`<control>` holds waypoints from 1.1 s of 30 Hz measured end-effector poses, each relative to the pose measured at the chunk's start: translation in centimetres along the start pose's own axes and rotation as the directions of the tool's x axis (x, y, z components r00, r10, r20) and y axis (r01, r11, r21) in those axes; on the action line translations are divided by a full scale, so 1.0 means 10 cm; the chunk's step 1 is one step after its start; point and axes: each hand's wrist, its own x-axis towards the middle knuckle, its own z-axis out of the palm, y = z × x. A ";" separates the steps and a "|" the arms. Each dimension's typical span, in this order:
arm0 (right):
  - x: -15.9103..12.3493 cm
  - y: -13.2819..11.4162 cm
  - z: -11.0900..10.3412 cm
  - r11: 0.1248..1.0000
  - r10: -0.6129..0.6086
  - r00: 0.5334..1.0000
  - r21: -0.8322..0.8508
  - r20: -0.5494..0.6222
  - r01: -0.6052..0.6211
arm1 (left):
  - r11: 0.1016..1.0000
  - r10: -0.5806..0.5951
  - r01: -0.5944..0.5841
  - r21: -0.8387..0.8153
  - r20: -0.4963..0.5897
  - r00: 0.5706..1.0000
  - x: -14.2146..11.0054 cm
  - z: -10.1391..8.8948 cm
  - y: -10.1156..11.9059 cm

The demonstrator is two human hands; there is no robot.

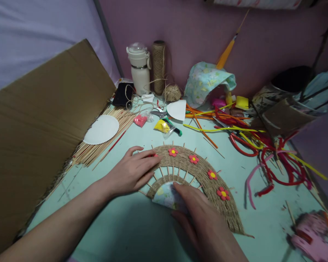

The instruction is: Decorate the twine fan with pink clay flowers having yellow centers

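A half-round fan woven from twine [199, 168] over thin wooden sticks lies on the table, with a patterned fabric piece [165, 194] at its centre. Red clay flowers with yellow middles, such as this flower [212, 175], sit along its outer band. My left hand [133, 169] rests on the left end of the band, fingers stretched out, fingertips over a mostly covered red flower. My right hand [205, 218] grips the fan at its fabric centre, one finger on top and the thumb by the lower edge; its other fingers are hidden.
A cardboard sheet [43, 120] stands at left beside a bundle of sticks [90, 154]. Behind are a white bottle [140, 74], a twine spool [159, 67] and clay packets, including a yellow packet [162, 126]. Red-handled scissors [243, 145] and pipe cleaners lie right; a pink glue gun [311, 236] is nearer.
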 end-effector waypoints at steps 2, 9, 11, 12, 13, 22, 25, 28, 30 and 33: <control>0.00 0.00 0.00 1.000 0.008 1.000 0.003 0.009 -0.008 | 0.998 -0.010 0.006 -0.067 -0.058 0.998 -0.01 -0.01 -0.02; 0.01 0.00 -0.01 1.000 0.002 1.000 -0.018 0.018 -0.002 | 0.982 -0.119 0.108 -0.153 -0.069 0.990 0.06 -0.08 -0.03; 0.01 0.00 0.00 1.000 0.002 1.000 -0.014 0.015 -0.002 | 0.989 -0.098 0.098 -0.113 0.006 0.995 0.08 -0.08 -0.02; 0.01 0.00 0.00 1.000 0.003 1.000 -0.011 0.017 -0.003 | 0.990 -0.096 0.098 -0.100 0.026 0.995 0.09 -0.08 -0.02; 0.01 0.00 0.01 1.000 0.003 1.000 -0.009 0.017 -0.003 | 0.991 -0.096 0.099 -0.090 0.037 0.995 0.09 -0.07 -0.02; -0.01 0.01 0.02 0.999 0.033 0.998 0.022 0.047 -0.034 | 0.984 -0.117 0.092 -0.153 -0.165 0.979 0.01 -0.05 -0.13; -0.01 0.01 0.03 0.999 0.030 0.999 0.020 0.045 -0.031 | 0.992 -0.088 0.075 -0.106 -0.120 0.989 0.01 -0.06 -0.13; -0.02 0.01 0.05 0.999 0.040 0.998 0.023 0.054 -0.042 | 0.999 -0.026 0.024 -0.039 -0.057 0.998 0.02 -0.05 -0.11; -0.04 0.01 0.08 0.997 0.057 0.997 0.040 0.057 -0.059 | 1.000 -0.009 0.008 -0.009 -0.055 0.998 0.02 -0.04 -0.11; -0.06 0.02 0.11 0.995 0.081 0.995 0.059 0.051 -0.083 | 1.000 -0.004 0.004 -0.003 -0.078 0.997 0.01 -0.04 -0.12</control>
